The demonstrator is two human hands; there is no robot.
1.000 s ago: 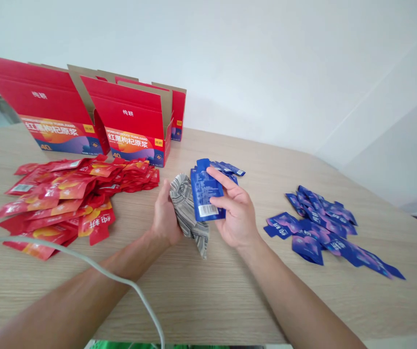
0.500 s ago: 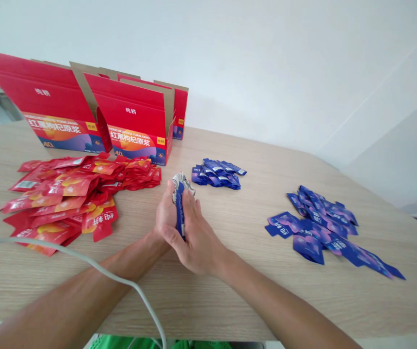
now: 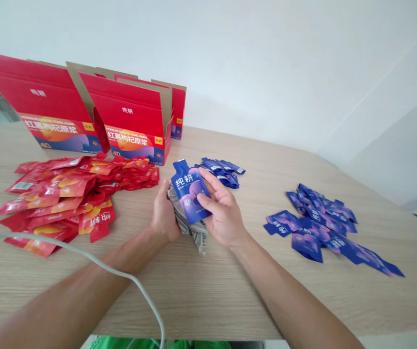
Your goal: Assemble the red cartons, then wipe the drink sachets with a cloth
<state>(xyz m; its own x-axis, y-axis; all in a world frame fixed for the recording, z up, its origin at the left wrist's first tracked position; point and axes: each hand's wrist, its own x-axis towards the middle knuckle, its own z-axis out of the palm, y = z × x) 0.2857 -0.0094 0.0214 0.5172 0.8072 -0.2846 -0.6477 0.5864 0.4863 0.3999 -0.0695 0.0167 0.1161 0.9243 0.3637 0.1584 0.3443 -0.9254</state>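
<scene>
Near the middle of the table, my left hand (image 3: pixel 166 213) is wrapped around the left side of a stack of pouches (image 3: pixel 183 218), whose grey, striped-looking edges show. A flat blue spouted pouch (image 3: pixel 190 191) with white characters and a purple print faces up at the front of this stack. My right hand (image 3: pixel 225 211) grips its right side, thumb on the printed face and fingers at the edge. Whether that pouch is apart from the stack I cannot tell. Just behind my hands lies a small blue pouch pile (image 3: pixel 226 169).
Red pouches (image 3: pixel 63 194) lie heaped at the left, in front of open red cartons (image 3: pixel 136 121) by the wall. More blue pouches (image 3: pixel 313 218) are spread on the right of the wooden table (image 3: pixel 252 305). A pale cable (image 3: pixel 121 274) crosses in front of my left forearm.
My hands were pressed together around the upright stack, its narrow side showing. The stack has since turned, revealing the printed blue face, and my right hand has shifted right and up.
</scene>
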